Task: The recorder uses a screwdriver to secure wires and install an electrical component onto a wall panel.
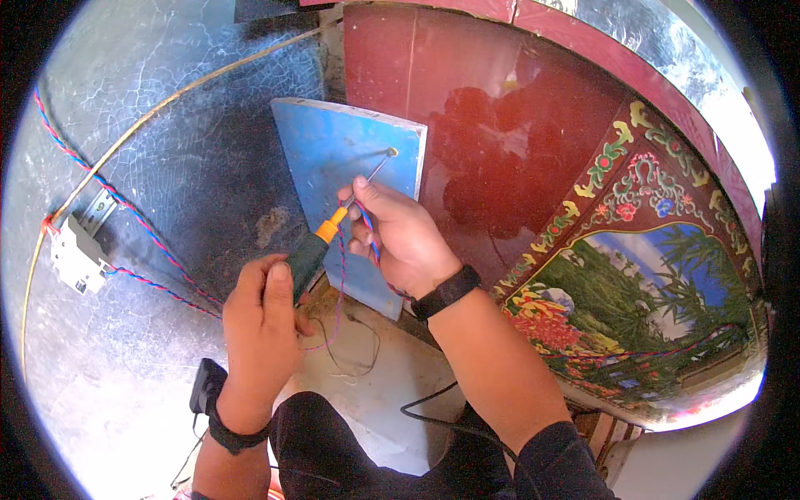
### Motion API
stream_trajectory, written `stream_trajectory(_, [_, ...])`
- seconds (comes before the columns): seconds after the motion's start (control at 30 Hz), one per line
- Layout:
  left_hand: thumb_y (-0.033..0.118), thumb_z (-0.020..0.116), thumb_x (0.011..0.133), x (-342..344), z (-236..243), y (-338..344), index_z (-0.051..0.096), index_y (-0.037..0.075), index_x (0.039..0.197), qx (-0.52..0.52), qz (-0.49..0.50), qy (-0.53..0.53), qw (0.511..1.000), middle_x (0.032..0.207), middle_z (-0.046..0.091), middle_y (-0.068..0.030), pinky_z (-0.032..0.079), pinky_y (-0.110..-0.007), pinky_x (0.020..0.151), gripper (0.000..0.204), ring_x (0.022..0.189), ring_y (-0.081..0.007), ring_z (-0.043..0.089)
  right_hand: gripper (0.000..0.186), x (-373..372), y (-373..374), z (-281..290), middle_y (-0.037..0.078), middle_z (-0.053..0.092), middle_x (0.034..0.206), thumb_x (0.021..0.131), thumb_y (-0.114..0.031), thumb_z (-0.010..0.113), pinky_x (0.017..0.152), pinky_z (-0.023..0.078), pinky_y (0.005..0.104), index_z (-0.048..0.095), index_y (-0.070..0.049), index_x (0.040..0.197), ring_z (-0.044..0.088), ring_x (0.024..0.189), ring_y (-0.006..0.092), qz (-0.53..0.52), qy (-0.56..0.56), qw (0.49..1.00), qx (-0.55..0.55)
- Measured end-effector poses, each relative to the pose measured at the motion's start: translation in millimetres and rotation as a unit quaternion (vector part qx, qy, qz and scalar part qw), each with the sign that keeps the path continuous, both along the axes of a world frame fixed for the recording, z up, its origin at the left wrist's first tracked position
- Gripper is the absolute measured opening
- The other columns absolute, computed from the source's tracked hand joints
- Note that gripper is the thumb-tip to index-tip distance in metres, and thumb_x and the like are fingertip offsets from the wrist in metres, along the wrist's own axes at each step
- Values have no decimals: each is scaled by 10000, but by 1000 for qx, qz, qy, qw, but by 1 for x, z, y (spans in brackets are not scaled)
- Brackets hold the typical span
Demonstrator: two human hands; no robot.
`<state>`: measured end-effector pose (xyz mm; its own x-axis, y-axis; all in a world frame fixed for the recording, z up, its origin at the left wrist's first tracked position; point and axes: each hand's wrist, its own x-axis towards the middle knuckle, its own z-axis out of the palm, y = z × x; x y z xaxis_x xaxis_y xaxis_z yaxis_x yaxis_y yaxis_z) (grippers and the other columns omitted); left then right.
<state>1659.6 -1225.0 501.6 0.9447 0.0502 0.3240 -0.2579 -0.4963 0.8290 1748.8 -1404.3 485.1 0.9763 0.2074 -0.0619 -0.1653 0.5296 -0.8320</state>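
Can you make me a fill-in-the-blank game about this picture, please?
1. The left hand grips the screwdriver by its dark green ____.
2. The screwdriver's tip points at a flat board, whose front is coloured ____.
3. Behind the right hand, the wristband is coloured ____.

Missing words: handle; blue; black.

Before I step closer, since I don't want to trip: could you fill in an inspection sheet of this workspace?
Surface: blue board upright; screwdriver tip at a spot near its upper right corner.
Job's things: screwdriver with dark handle and orange collar; red-and-blue twisted wire.
Clutter: thin loose wire curled above or on the pale floor.
Hands: left hand grips the handle; right hand closes around the shaft, beside the twisted wire.
Cables: more twisted wire at left, some reaching a white box; black cable near the right leg.
Surroundings: red cabinet with a painted landscape.
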Motion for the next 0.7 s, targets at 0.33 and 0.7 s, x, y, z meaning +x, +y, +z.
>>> stream_trajectory(0.33, [126,649,869,-4,-5,9,507,5,1224,224,-10,-252,941,1065,570,-176,475,-414,860,401,1009,-273,579,273,0,3,2,-41,526,751,968,-383,573,554,460,284,632,-116,967,442,526,80,-19,-9,1000,-7])
stream_trajectory(0.7, [131,655,869,1,2,8,514,1,1178,148,-10,-211,966,1075,562,-198,489,-425,768,364,953,-316,590,267,0,5,2,-47,513,740,968,-381,576,557,459,282,638,-122,957,434,531,77,-32,-7,999,7])
